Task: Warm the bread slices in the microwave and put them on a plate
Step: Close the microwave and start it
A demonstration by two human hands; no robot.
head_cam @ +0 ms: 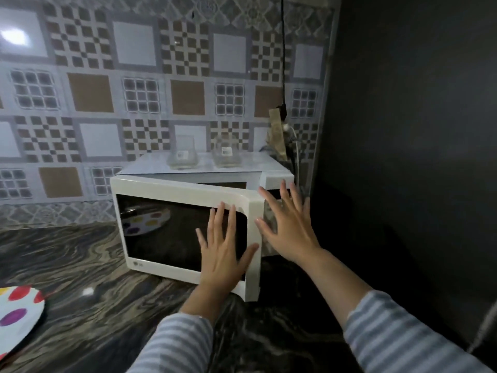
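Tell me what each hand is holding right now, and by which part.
Nothing is held. The left hand lies flat on the microwave door; the right hand is open beside its edge.

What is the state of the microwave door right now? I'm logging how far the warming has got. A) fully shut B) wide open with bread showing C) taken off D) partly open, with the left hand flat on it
D: the microwave door stands ajar, its right edge swung out from the body, and the left hand lies flat with straight fingers on its front.
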